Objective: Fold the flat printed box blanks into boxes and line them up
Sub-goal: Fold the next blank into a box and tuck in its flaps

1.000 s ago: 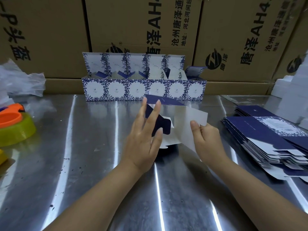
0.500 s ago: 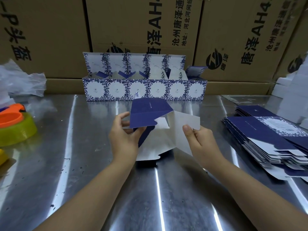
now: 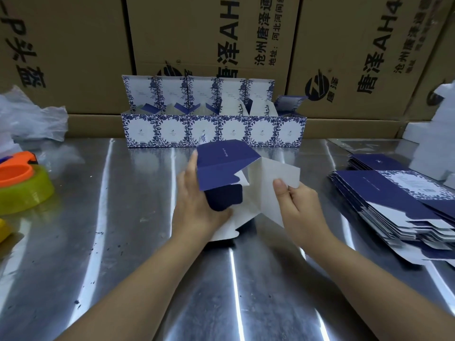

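Both arms reach forward — left grip (image 3: 194, 205) holds, right grip (image 3: 299, 207) pinches.

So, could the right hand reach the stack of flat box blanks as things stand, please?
Probably yes, once freed: the right hand pinches the white flap of the half-folded blank, but the stack lies just to its right, with only bare steel table between.

packing room | stacked shipping cartons (image 3: 211, 45) behind; steel worktable (image 3: 123, 242); pile of flat blanks (image 3: 398, 205)
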